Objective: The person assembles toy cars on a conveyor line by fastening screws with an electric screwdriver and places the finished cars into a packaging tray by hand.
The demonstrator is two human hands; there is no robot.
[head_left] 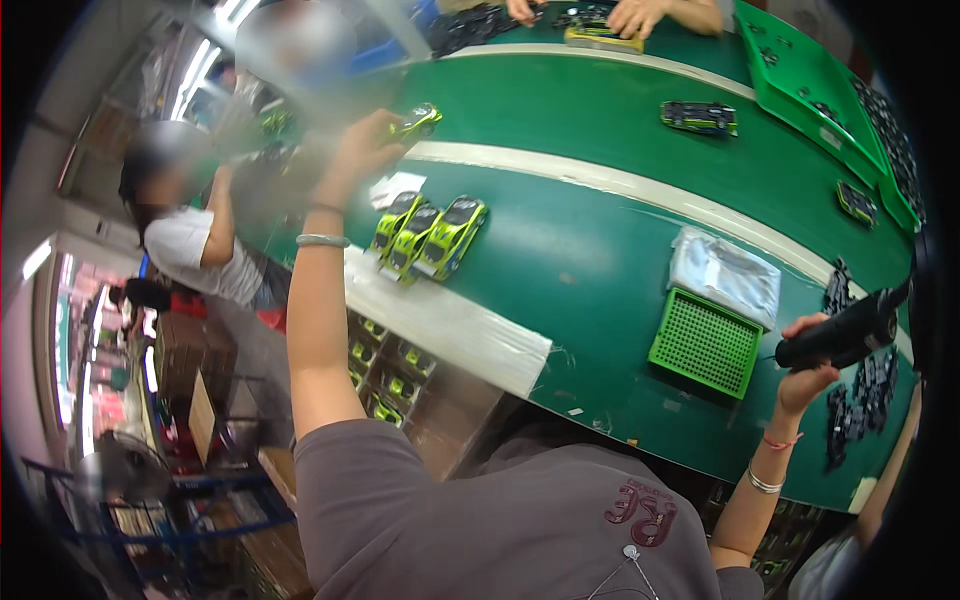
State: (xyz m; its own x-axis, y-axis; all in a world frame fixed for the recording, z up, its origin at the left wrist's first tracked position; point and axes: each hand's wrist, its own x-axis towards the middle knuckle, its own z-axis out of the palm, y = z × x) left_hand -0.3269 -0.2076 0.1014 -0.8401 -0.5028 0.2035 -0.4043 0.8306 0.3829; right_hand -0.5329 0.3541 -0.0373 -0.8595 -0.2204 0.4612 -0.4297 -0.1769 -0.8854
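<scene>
My left hand (362, 152) reaches out over the far left of the green bench, its fingers on a yellow-green toy car (421, 121). Nearer to me, three more yellow-green and black toy cars (452, 236) stand side by side on the bench. At the right, my right hand (812, 372) is wrapped round a black, cylindrical power screwdriver (842, 338), which is held above the bench; its tip is hard to make out. Just left of that hand lies a small green perforated basket (704, 344), with a clear plastic bag (724, 274) behind it.
An upturned toy car (698, 117) and another car (856, 203) lie on the green strip beyond the white divider (600, 180). Black parts (862, 400) cluster at the right. Green trays (815, 90) stand far right. Co-workers' hands (640, 14) work opposite; a person (200, 240) is at left.
</scene>
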